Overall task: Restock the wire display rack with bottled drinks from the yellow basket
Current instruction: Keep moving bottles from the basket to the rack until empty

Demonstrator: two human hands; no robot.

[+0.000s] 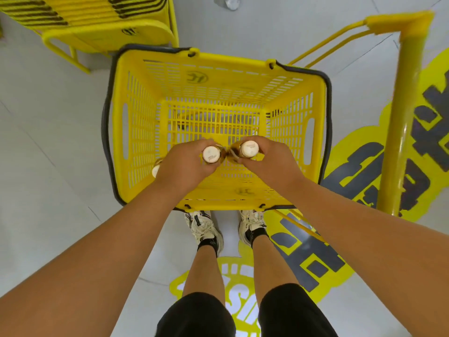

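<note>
The yellow basket (136, 132) stands on the floor right in front of my feet, seen from above. My left hand (184, 164) grips an upright amber bottle with a white cap (211, 154) over the basket's near side. A second white cap (155, 170) peeks out under that hand's left edge. My right hand (269, 159) grips another white-capped amber bottle (249, 149). The two bottles almost touch. The rest of the basket's mesh floor looks bare. The yellow wire rack (107, 25) stands at the top left, beyond the basket.
A thick yellow post (403, 122) with thin yellow rails rises at the right. Yellow and grey floor graphics (364, 171) cover the tiles to the right and below. My shoes (201, 227) stand just behind the basket. Pale floor lies to the left.
</note>
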